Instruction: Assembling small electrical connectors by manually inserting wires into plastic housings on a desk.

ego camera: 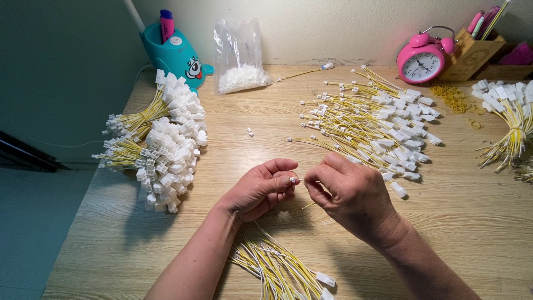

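Head view, looking down on a wooden table point(455, 222). Left hand point(261, 189) and right hand point(347, 191) meeting at the fingertips, both pinched shut on a small white connector point(293, 180) held between them, just above the table. A thin yellow wire point(308, 205) hanging below the right hand; which hand holds it cannot be told.

Just under the wrists, nearer the body: a loose bunch of yellow-white wires point(272, 264) with white plugs. Beyond the right hand, close to its knuckles: a spread pile of finished wires point(372, 125). Well left of the left hand: tied bundles point(161, 144) stacked in a heap. Between the piles, beyond the left hand: one stray connector point(250, 132). Far beyond both hands, by the wall: a clear bag point(240, 61) of white parts, a teal pen holder point(176, 55), a pink alarm clock point(423, 58). Far right: another bundle point(508, 119) and rubber bands point(452, 97).
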